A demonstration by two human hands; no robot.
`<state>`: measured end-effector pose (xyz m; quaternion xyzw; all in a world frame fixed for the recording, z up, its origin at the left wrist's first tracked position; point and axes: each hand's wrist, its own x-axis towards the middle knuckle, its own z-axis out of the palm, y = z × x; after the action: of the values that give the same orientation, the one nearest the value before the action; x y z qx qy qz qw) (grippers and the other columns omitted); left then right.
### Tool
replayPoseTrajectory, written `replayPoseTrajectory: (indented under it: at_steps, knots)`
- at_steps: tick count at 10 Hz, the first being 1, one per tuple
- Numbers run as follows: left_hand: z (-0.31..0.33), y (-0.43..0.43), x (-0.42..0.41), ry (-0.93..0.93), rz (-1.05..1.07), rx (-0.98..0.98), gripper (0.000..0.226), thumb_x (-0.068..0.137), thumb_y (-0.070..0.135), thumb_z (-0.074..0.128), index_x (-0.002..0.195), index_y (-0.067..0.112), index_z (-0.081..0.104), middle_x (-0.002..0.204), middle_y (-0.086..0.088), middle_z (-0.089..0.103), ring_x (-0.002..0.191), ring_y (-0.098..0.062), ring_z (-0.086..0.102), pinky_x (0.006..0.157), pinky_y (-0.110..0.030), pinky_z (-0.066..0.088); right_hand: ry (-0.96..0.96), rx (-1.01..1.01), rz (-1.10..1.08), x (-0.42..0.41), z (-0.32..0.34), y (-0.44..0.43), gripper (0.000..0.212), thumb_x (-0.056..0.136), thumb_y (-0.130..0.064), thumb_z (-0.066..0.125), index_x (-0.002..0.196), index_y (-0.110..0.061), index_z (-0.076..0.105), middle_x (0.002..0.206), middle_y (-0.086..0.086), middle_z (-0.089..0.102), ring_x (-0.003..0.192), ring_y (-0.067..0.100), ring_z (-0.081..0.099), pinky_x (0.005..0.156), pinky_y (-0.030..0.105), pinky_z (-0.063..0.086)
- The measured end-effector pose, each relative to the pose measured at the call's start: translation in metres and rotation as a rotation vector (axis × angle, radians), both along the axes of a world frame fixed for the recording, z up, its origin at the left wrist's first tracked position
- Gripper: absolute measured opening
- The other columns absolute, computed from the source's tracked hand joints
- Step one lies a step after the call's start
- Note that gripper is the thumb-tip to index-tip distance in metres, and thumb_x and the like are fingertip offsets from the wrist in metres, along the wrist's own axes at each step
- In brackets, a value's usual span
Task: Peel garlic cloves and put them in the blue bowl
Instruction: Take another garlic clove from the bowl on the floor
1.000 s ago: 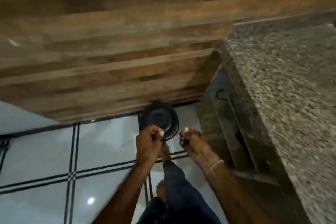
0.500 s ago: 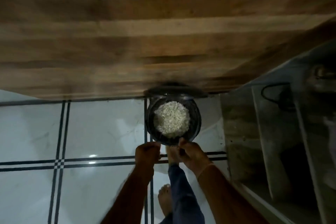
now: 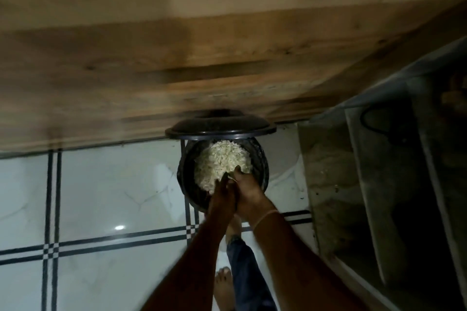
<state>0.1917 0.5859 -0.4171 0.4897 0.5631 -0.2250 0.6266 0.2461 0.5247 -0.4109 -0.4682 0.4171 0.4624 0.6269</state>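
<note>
A round black bin stands on the floor with its lid flipped up against the wall. It holds a heap of pale garlic peels. Both my hands are pressed side by side over the bin's near rim. My left hand points its fingers down into the bin. My right hand is curled, with a pale scrap of peel pinched at its thumb. No blue bowl or whole clove is in view.
A wood-panelled wall rises behind the bin. White floor tiles with dark stripes spread to the left. A stone counter base stands on the right. My bare foot and trouser leg are below my arms.
The bin's lid has swung open, showing the peels inside. Both hands have moved forward from in front of the bin to over its rim and come together.
</note>
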Motion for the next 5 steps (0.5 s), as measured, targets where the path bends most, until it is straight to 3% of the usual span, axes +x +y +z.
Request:
replayPoseTrajectory:
  at_steps: [1, 2, 3, 4, 5]
  knots:
    - [0.029, -0.003, 0.0, 0.015, -0.032, -0.091, 0.062, 0.101, 0.053, 0.05, 0.146, 0.011, 0.053, 0.142, -0.022, 0.059, 0.125, -0.036, 0.058, 0.099, -0.043, 0.049, -0.102, -0.02, 0.007, -0.014, 0.036, 0.003, 0.03, 0.11, -0.036, 0.047, 0.126, -0.017, 0.063, 0.141, 0.013, 0.06, 0.13, 0.027, 0.057, 0.109, 0.038, 0.043]
    - [0.143, -0.018, 0.008, -0.086, -0.011, -0.087, 0.025, 0.108, 0.032, 0.049, 0.123, 0.018, 0.063, 0.101, -0.001, 0.075, 0.091, -0.021, 0.069, 0.078, -0.033, 0.053, -0.12, -0.109, 0.094, -0.041, 0.092, -0.02, 0.036, 0.111, -0.032, 0.044, 0.142, -0.016, 0.054, 0.139, 0.012, 0.06, 0.124, 0.026, 0.057, 0.103, 0.029, 0.051]
    - [0.198, -0.039, 0.0, -0.063, -0.2, 0.089, 0.02, 0.108, 0.028, 0.051, 0.12, 0.021, 0.065, 0.11, -0.002, 0.071, 0.089, -0.016, 0.064, 0.07, -0.024, 0.05, -0.162, -0.031, 0.059, -0.045, 0.164, -0.061, 0.031, 0.112, -0.014, 0.04, 0.136, 0.002, 0.053, 0.117, 0.009, 0.061, 0.091, 0.014, 0.061, 0.058, 0.008, 0.05]
    - [0.251, -0.061, -0.027, -0.136, -0.53, 0.33, 0.049, 0.105, 0.034, 0.057, 0.152, 0.022, 0.049, 0.155, -0.009, 0.05, 0.134, -0.028, 0.053, 0.099, -0.023, 0.043, -0.354, -0.044, 0.005, -0.068, 0.25, -0.1, 0.024, 0.113, -0.017, 0.039, 0.122, -0.008, 0.059, 0.102, 0.0, 0.065, 0.07, -0.005, 0.067, 0.052, 0.006, 0.048]
    - [0.317, -0.094, -0.059, -0.31, -0.696, 0.501, 0.05, 0.104, 0.03, 0.059, 0.152, 0.021, 0.049, 0.154, -0.01, 0.052, 0.138, -0.029, 0.051, 0.109, -0.028, 0.038, -0.603, -0.19, -0.012, -0.105, 0.321, -0.145, 0.022, 0.111, -0.022, 0.045, 0.105, -0.024, 0.067, 0.096, -0.014, 0.067, 0.075, -0.013, 0.068, 0.062, 0.006, 0.05]
